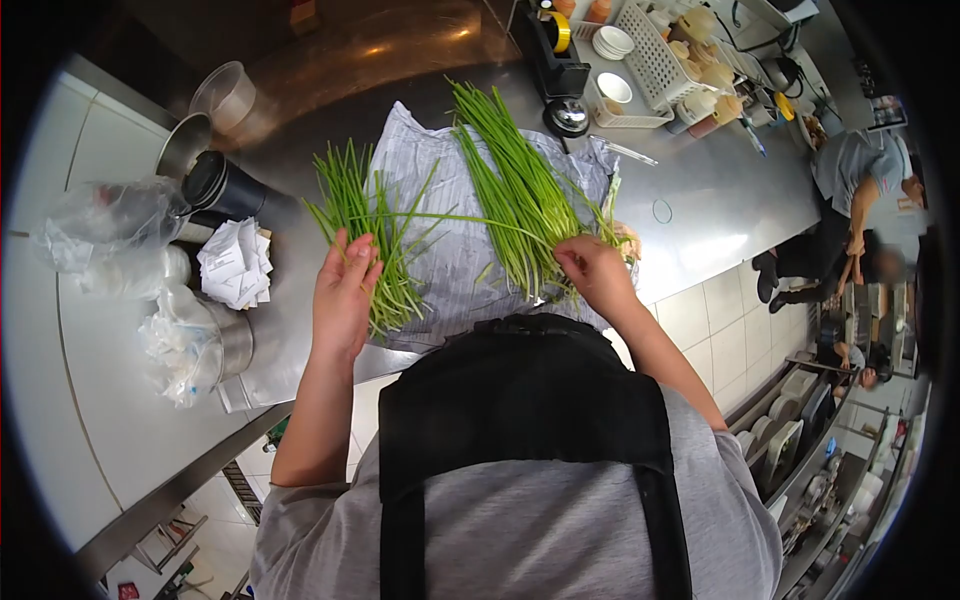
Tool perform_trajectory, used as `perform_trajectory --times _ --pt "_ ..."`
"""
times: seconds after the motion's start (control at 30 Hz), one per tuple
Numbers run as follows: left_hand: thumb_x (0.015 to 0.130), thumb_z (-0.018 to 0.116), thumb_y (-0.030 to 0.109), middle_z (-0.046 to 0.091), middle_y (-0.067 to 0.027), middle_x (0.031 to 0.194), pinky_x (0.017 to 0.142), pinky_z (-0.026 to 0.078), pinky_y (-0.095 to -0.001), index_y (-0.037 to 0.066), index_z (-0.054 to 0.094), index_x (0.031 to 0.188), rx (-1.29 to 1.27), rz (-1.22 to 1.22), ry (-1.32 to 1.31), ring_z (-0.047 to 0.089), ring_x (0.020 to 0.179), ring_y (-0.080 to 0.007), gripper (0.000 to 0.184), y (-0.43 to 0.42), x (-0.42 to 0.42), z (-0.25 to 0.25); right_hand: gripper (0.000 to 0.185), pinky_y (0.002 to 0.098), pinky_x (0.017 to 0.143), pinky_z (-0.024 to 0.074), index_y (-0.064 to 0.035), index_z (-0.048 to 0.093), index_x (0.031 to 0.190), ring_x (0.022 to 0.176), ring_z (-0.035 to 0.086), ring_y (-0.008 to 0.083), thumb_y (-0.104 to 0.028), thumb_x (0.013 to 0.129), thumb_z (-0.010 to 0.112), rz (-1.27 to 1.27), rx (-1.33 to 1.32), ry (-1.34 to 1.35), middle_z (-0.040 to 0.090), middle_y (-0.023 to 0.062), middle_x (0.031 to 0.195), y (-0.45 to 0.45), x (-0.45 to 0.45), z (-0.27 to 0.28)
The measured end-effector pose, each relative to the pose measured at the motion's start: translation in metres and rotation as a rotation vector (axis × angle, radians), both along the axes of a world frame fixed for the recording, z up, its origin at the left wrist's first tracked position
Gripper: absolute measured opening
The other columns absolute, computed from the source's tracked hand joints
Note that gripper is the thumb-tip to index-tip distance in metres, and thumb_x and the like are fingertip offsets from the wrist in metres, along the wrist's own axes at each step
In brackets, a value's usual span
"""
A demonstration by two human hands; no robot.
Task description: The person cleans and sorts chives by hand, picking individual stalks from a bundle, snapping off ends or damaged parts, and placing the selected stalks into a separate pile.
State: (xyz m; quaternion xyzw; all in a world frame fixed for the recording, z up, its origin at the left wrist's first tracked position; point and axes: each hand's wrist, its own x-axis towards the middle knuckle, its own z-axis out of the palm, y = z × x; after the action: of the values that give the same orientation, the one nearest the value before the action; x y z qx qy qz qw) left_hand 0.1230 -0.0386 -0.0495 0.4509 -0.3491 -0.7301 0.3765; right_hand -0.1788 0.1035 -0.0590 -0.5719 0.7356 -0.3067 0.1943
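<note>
Two bunches of long green chives lie on a grey striped cloth. The larger bunch [512, 185] spreads across its right side, with pale ends toward me. A smaller pile [378, 240] is on the left, partly over the steel. My right hand [597, 275] is closed in a pinch at the pale ends of the large bunch. From its fingertips a long chive stalk [470, 219] stretches left across the cloth [425, 175] to the smaller pile. My left hand [345, 295] is beside that pile, palm turned up and fingers apart, holding nothing I can see.
At left stand a dark cup [225, 187], crumpled papers [236, 265] and plastic bags [110, 230]. A call bell [566, 117], white bowls [613, 42] and a basket of bottles [655, 50] line the far side. Another person [865, 180] stands at right.
</note>
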Motion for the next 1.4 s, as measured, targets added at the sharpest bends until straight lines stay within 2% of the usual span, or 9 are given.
perform_trajectory --times 0.23,0.3,0.47,0.73,0.8,0.93,1.03,1.1,1.4 --pt "0.097 0.051 0.024 0.019 -0.0216 0.151 0.112 0.021 -0.0343 0.001 0.006 0.148 -0.171 -0.076 -0.268 0.025 0.139 -0.0287 0.072 -0.002 -0.003 -0.010 0.016 0.0412 0.065 0.0512 -0.0065 0.065 0.079 0.072 0.064 0.0310 -0.023 0.080 0.066 0.082 0.082 0.163 0.065 0.0133 0.082 -0.034 0.012 -0.023" --pt "0.099 0.044 0.030 0.014 -0.0139 0.154 0.113 0.019 -0.0370 0.003 0.010 0.149 -0.138 -0.114 -0.192 0.022 0.139 -0.0231 0.066 -0.003 -0.007 0.000 0.022 0.0425 0.067 0.0515 -0.0062 0.066 0.078 0.073 0.064 0.0325 -0.028 0.081 0.066 0.218 0.418 0.253 0.065 0.0142 0.081 -0.040 0.024 -0.019" --pt "0.101 0.037 0.036 0.016 -0.0122 0.154 0.112 0.017 -0.0323 0.006 0.011 0.149 -0.065 0.062 -0.129 0.022 0.139 -0.0194 0.062 -0.012 -0.005 -0.022 0.027 0.0436 0.069 0.0520 -0.0044 0.065 0.077 0.075 0.065 0.0330 -0.031 0.082 0.065 0.220 0.406 0.308 0.065 0.0155 0.076 -0.040 0.029 -0.037" --pt "0.102 0.035 0.029 0.015 -0.0148 0.155 0.113 0.014 -0.0328 0.006 0.018 0.148 -0.426 -0.117 -0.301 0.019 0.142 -0.0250 0.055 -0.017 -0.004 -0.045 0.018 0.0342 0.060 0.0464 -0.0010 0.061 0.083 0.061 0.058 0.0208 -0.018 0.084 0.065 0.046 0.218 -0.178 0.060 0.0108 0.067 -0.025 0.005 -0.002" --pt "0.099 0.040 0.023 0.018 -0.0227 0.152 0.113 0.016 -0.0442 0.005 0.020 0.147 -0.700 -0.154 -0.861 0.015 0.142 -0.0348 0.055 -0.017 -0.009 -0.043 0.017 0.0327 0.060 0.0459 -0.0010 0.060 0.084 0.061 0.057 0.0186 -0.017 0.083 0.066 0.037 0.242 -0.196 0.060 0.0090 0.067 -0.021 0.000 0.007" --pt "0.097 0.044 0.021 0.017 -0.0229 0.152 0.112 0.014 -0.0522 0.007 0.021 0.148 -0.577 -0.274 -0.948 0.013 0.142 -0.0378 0.057 -0.022 -0.028 -0.026 0.016 0.0343 0.060 0.0474 0.0002 0.061 0.084 0.062 0.060 0.0233 -0.014 0.081 0.068 0.051 0.350 -0.236 0.063 0.0114 0.070 -0.013 0.003 0.021" --pt "0.093 0.051 0.022 0.024 -0.0190 0.150 0.110 0.016 -0.0562 0.011 0.035 0.143 -1.084 -0.195 -1.564 0.020 0.140 -0.0378 0.053 -0.019 -0.047 -0.015 0.016 0.0343 0.059 0.0467 -0.0002 0.060 0.084 0.061 0.059 0.0226 -0.014 0.082 0.069 0.070 0.342 -0.220 0.063 0.0105 0.069 -0.006 0.008 0.024" --pt "0.086 0.061 0.021 0.037 -0.0152 0.144 0.110 0.022 -0.0504 0.016 0.051 0.133 -1.411 -0.453 -1.187 0.032 0.135 -0.0338 0.048 -0.018 -0.062 -0.006 0.015 0.0312 0.058 0.0453 -0.0007 0.060 0.084 0.061 0.056 0.0172 -0.013 0.083 0.069 0.064 0.337 -0.227 0.061 0.0075 0.068 -0.002 0.010 0.023" --pt "0.080 0.065 0.016 0.061 0.0011 0.084 0.078 0.038 -0.0373 0.015 0.069 0.089 -1.493 -0.552 -1.040 0.058 0.085 -0.0212 0.009 -0.041 -0.098 -0.032 0.014 0.0309 0.057 0.0441 -0.0007 0.061 0.084 0.058 0.054 0.0168 -0.012 0.082 0.069 -0.041 0.325 -0.326 0.061 0.0086 0.067 0.016 0.007 0.018"
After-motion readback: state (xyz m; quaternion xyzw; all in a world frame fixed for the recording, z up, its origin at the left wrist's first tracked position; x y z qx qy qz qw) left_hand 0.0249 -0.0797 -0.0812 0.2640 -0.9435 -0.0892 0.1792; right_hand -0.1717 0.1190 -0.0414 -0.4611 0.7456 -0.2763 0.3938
